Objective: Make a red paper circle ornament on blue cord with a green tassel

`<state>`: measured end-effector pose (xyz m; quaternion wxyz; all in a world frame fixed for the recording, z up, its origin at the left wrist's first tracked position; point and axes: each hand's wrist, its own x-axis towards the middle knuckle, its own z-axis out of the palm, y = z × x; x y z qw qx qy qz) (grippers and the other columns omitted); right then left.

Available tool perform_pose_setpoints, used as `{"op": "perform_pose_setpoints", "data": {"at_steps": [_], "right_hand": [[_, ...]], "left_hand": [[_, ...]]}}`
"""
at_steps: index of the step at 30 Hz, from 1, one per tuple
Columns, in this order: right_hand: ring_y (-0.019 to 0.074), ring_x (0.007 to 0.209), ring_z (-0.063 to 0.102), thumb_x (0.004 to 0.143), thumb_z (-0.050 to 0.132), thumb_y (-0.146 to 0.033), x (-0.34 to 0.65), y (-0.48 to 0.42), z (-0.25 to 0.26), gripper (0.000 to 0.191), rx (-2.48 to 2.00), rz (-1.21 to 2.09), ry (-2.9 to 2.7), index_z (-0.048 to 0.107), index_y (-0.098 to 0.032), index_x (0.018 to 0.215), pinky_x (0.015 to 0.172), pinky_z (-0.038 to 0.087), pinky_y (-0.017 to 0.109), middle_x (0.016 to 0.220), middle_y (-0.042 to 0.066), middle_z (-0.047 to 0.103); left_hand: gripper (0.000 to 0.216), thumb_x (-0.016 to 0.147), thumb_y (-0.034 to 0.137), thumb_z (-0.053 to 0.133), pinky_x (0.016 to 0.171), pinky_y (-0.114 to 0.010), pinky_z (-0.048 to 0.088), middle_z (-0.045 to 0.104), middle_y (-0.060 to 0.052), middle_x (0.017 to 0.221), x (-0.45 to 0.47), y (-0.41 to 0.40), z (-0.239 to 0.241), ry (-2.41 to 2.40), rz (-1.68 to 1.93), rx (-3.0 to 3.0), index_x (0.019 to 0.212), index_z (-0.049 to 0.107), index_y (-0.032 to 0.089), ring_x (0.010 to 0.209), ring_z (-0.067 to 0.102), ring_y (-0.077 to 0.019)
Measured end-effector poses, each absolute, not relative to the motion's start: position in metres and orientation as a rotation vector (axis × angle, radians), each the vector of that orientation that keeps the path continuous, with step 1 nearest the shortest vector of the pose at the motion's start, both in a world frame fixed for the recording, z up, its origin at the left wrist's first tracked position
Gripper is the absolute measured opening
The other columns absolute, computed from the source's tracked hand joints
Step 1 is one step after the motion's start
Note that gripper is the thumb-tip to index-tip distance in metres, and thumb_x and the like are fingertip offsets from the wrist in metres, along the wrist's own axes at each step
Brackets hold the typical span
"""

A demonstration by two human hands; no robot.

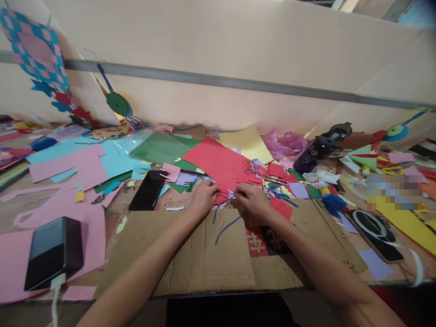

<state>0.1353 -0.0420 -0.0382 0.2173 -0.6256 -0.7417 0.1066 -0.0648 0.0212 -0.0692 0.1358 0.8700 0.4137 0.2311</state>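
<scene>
Head view: left hand (205,197) and right hand (254,200) near each other above the far edge of a cardboard sheet (211,259) on the desk (111,236). Right fingers clamped on blue string (235,220); its loose ends trail near, over the cardboard. Left fingers together; cannot tell what they grip. Red paper (218,159) lies just beyond the hands, black phone (148,190) left, dark bottle (315,152) far right.
</scene>
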Motion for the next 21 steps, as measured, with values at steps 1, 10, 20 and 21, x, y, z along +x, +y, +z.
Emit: {"op": "perform_pose_setpoints", "data": {"at_steps": [1,10,20,21], "right_hand": [[0.017,0.074,0.059,0.087,0.055,-0.019,0.136,-0.042,-0.038,0.017,-1.745,0.295,-2.061,0.066,-0.02,0.076,0.065,0.034,0.025,0.078,0.004,0.07],[0.0155,0.071,0.057,0.084,0.056,-0.016,0.14,-0.047,-0.03,0.016,-1.773,0.329,-2.077,0.067,-0.02,0.074,0.063,0.032,0.025,0.077,0.002,0.068],[0.0162,0.07,0.057,0.085,0.055,-0.016,0.149,-0.053,-0.023,0.016,-1.812,0.371,-2.127,0.066,-0.019,0.074,0.061,0.03,0.025,0.074,0.003,0.066],[0.0162,0.07,0.057,0.085,0.055,-0.016,0.15,-0.053,-0.023,0.015,-1.807,0.379,-2.125,0.067,-0.019,0.075,0.061,0.03,0.025,0.075,0.002,0.067]], "left_hand": [[0.02,0.09,0.019,0.057,0.084,-0.034,0.046,0.066,-0.01,0.095,-0.065,0.021,-0.069,1.199,0.661,2.531,0.092,0.077,0.02,0.09,0.06,-0.0213],[0.022,0.091,0.021,0.055,0.084,-0.034,0.046,0.066,-0.009,0.096,-0.065,0.02,-0.07,1.204,0.667,2.515,0.091,0.077,0.021,0.09,0.059,-0.0207],[0.021,0.09,0.019,0.056,0.083,-0.033,0.046,0.065,-0.01,0.097,-0.065,0.02,-0.07,1.212,0.68,2.503,0.091,0.077,0.021,0.089,0.06,-0.0211],[0.022,0.09,0.019,0.056,0.083,-0.033,0.046,0.065,-0.01,0.097,-0.065,0.02,-0.07,1.215,0.681,2.503,0.091,0.077,0.021,0.09,0.06,-0.0212]]}}
